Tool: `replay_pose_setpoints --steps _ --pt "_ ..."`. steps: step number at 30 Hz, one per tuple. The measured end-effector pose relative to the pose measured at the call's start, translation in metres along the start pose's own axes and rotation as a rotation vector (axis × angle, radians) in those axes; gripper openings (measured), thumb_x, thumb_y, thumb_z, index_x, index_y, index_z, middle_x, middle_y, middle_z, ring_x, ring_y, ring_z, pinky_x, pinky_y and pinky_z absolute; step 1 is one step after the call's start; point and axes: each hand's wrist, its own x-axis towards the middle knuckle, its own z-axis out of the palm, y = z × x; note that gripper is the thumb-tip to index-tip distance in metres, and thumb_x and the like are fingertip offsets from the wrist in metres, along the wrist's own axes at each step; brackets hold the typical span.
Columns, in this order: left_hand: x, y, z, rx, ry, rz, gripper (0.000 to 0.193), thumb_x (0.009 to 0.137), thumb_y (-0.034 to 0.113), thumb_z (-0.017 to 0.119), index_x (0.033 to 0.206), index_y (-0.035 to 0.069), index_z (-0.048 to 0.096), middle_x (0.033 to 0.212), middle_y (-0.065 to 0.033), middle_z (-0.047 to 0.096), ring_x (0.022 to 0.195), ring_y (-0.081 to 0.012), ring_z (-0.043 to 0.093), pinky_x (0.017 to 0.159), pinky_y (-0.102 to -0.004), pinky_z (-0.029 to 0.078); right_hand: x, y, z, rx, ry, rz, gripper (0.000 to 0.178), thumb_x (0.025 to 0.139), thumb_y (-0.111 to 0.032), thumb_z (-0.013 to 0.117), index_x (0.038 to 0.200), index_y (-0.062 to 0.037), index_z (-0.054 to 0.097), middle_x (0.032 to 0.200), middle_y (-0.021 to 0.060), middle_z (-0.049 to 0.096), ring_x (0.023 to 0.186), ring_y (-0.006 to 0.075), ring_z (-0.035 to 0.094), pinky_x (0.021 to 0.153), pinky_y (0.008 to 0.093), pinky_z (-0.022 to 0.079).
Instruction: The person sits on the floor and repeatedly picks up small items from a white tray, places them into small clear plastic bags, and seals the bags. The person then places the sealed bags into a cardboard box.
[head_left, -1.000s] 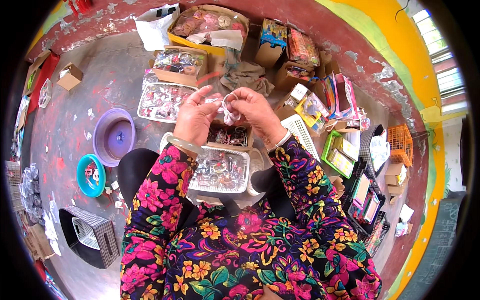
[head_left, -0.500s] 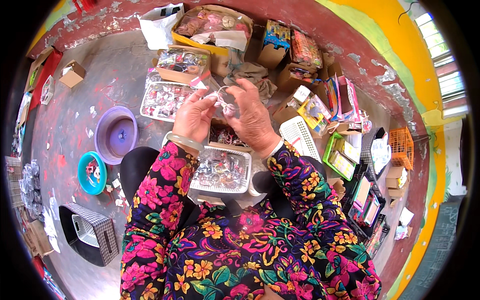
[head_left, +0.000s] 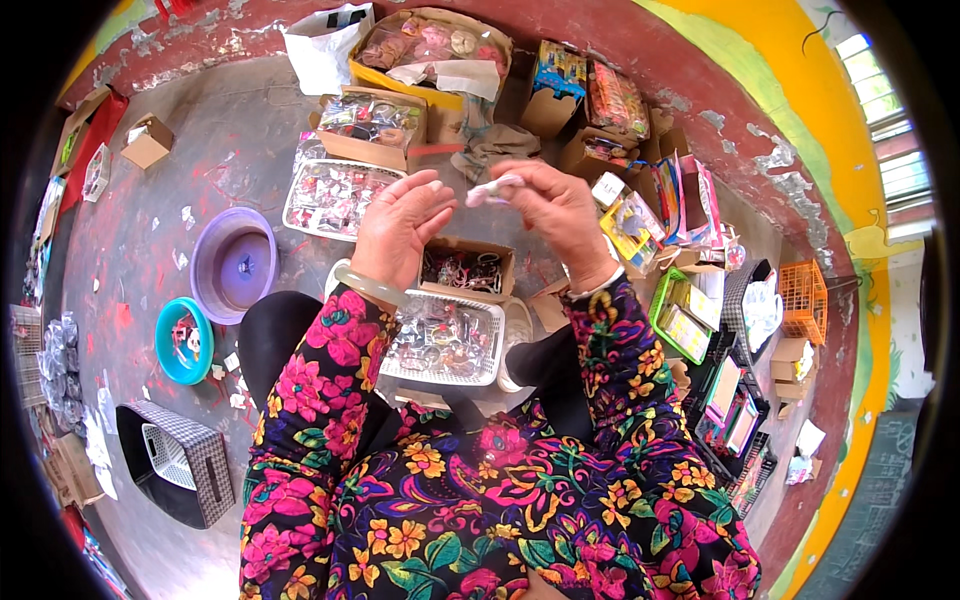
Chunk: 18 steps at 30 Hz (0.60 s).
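My right hand [head_left: 555,210] pinches a small pale pink and white hair tie [head_left: 488,193] between thumb and fingers, its soft end sticking out toward the left. Across a narrow gap, my left hand [head_left: 400,228] is held up with fingers stretched out and nothing visible in it; a bangle circles its wrist. Below and between the hands stands a small cardboard box [head_left: 462,291] with dark and coloured bands inside. Closer to my body, between my legs, a white plastic basket [head_left: 497,345] holds many small clear-wrapped pieces.
Beyond my left hand sit a white tray [head_left: 290,215] of wrapped pieces and a cardboard box [head_left: 375,157]. A purple basin [head_left: 270,250] and a turquoise basin [head_left: 160,345] stand at left. Boxes and a green basket [head_left: 655,315] line the right side.
My left hand has let go of the hair tie and its fingers have straightened. My right hand has moved right with the tie, whose elastic loop no longer shows stretched between the hands.
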Motion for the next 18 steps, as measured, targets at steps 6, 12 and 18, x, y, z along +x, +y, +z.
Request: replay_pose_setpoints --steps 6,12,18 --pt "0.002 -0.008 0.002 0.328 0.004 0.039 0.030 0.089 0.012 0.054 0.114 -0.002 0.050 0.100 -0.0103 0.060 0.091 -0.0163 0.059 0.082 -0.0259 0.049 -0.001 -0.002 -0.021 0.187 0.000 0.122 0.021 0.088 -0.017 0.057 0.100 -0.0021 0.064 0.080 0.0006 0.063 0.071 0.0049 0.057 0.054 0.0186 0.043" --pt "0.007 -0.020 -0.007 0.368 -0.063 0.050 0.025 0.091 0.013 0.050 0.112 -0.001 0.053 0.101 -0.0094 0.060 0.092 -0.0160 0.060 0.082 -0.0254 0.049 -0.001 -0.003 -0.018 0.327 0.014 0.198 0.020 0.086 -0.018 0.059 0.098 -0.0019 0.064 0.076 0.0011 0.062 0.066 0.0050 0.055 0.050 0.0177 0.041" --pt "0.002 -0.017 0.001 0.321 -0.030 0.026 0.022 0.090 0.013 0.053 0.102 -0.004 0.058 0.095 -0.0088 0.061 0.087 -0.0166 0.060 0.075 -0.0279 0.053 0.001 -0.006 -0.019 0.477 0.038 0.218 0.020 0.085 -0.018 0.060 0.097 -0.0024 0.063 0.085 0.0058 0.066 0.073 0.0091 0.061 0.052 0.0182 0.043"
